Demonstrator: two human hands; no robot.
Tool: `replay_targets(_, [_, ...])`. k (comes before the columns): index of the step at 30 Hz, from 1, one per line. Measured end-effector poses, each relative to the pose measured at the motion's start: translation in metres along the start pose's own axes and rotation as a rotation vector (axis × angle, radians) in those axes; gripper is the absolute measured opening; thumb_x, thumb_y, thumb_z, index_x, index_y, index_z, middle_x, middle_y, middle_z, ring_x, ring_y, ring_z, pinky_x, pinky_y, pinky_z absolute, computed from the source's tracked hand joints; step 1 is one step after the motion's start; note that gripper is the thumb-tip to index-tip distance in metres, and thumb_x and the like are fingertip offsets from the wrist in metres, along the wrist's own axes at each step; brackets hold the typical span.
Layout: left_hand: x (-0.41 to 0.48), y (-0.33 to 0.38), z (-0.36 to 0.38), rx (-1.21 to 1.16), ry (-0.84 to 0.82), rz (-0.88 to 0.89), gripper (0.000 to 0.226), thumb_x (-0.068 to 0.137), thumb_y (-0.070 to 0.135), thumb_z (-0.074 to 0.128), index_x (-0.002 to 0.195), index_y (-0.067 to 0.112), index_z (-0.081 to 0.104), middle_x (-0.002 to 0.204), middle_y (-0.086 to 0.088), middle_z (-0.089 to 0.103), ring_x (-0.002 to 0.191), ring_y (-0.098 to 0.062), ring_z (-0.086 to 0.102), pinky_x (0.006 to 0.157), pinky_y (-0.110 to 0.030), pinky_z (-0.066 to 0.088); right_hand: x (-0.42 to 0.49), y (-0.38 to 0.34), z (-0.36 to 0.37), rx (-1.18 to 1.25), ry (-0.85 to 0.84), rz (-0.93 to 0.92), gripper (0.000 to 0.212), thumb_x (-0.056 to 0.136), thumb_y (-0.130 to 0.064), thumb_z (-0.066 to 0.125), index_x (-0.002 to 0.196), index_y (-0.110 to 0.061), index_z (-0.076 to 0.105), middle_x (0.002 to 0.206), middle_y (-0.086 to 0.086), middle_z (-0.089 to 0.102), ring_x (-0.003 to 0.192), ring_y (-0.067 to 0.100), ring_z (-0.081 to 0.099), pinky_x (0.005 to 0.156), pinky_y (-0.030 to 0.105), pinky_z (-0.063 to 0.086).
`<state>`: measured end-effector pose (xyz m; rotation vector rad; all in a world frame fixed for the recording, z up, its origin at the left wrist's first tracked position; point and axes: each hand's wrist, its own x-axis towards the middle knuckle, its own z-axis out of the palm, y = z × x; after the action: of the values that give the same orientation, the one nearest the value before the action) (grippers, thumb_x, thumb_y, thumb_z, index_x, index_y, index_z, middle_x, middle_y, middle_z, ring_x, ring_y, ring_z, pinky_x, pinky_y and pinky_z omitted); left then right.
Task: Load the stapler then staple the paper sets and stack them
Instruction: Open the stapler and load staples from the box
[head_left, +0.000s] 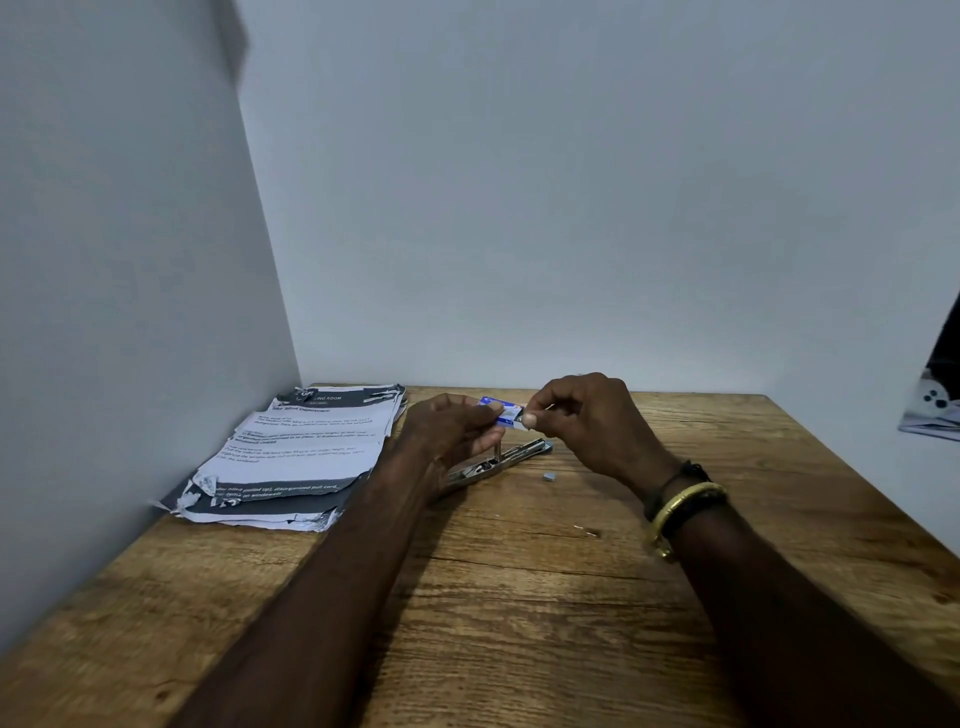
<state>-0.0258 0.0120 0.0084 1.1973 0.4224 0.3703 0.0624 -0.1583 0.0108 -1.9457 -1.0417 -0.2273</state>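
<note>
A small blue and white staple box (500, 409) is held above the table between both hands. My left hand (451, 432) grips its left end, and my right hand (587, 422) pinches its right end with thumb and fingertip. Below them a metal stapler (501, 464) lies on the wooden table (519, 597), opened out flat, partly hidden by my left hand. A pile of printed paper sheets (296, 457) with torn dark edges lies to the left, against the wall.
A small grey block of staples (549, 476) lies on the table right of the stapler. White walls close the table on the left and at the back. A dark patterned cloth (935, 405) hangs at the right edge.
</note>
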Motion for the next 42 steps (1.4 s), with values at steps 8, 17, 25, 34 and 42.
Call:
replay_targets(8, [-0.006, 0.000, 0.008, 0.031, -0.116, -0.004, 0.025, 0.091, 0.002, 0.070, 0.115, -0.003, 0.070, 0.084, -0.018, 0.075, 0.060, -0.018, 0.073, 0.063, -0.024, 0.064, -0.001, 0.000, 0.001, 0.047, 0.059, -0.024, 0.020, 0.077, -0.022, 0.089, 0.082, -0.024, 0.069, 0.086, -0.007, 0.070, 0.064, 0.005, 0.061, 0.061, 0.010, 0.046])
replay_targets(17, [-0.008, -0.004, 0.014, 0.061, -0.127, 0.027, 0.028, 0.095, 0.003, 0.065, 0.120, -0.009, 0.065, 0.091, -0.021, 0.071, 0.061, -0.018, 0.071, 0.062, -0.025, 0.064, -0.001, -0.005, 0.003, 0.026, 0.047, 0.048, 0.019, 0.073, -0.027, 0.090, 0.074, -0.023, 0.071, 0.071, -0.007, 0.072, 0.056, 0.014, 0.063, 0.056, 0.015, 0.046])
replay_targets(25, [-0.003, -0.009, 0.008, 0.376, 0.109, 0.284, 0.018, 0.093, 0.013, 0.068, 0.105, 0.001, 0.072, 0.084, -0.018, 0.074, 0.066, -0.022, 0.068, 0.067, -0.034, 0.062, -0.003, 0.005, -0.012, -0.366, 0.083, 0.330, 0.016, 0.072, -0.034, 0.079, 0.074, -0.024, 0.067, 0.080, -0.010, 0.069, 0.083, 0.019, 0.066, 0.069, 0.031, 0.051])
replay_targets(34, [0.007, -0.013, -0.003, 1.030, 0.054, 0.277, 0.053, 0.065, 0.056, 0.087, 0.099, 0.017, 0.078, 0.092, 0.002, 0.076, 0.090, -0.014, 0.068, 0.082, -0.031, 0.053, -0.010, 0.005, -0.016, -0.634, -0.221, 0.542, 0.035, 0.075, -0.042, 0.078, 0.101, -0.021, 0.068, 0.106, 0.003, 0.069, 0.102, 0.027, 0.066, 0.076, 0.030, 0.048])
replay_targets(42, [0.005, -0.023, -0.002, 1.273, 0.091, 0.264, 0.025, 0.069, 0.044, 0.087, 0.075, 0.022, 0.076, 0.075, 0.005, 0.073, 0.084, -0.016, 0.070, 0.065, -0.024, 0.042, -0.006, -0.007, -0.006, -0.439, -0.266, 0.289, 0.006, 0.079, -0.024, 0.081, 0.074, -0.021, 0.080, 0.075, -0.005, 0.075, 0.080, 0.019, 0.072, 0.069, 0.033, 0.058])
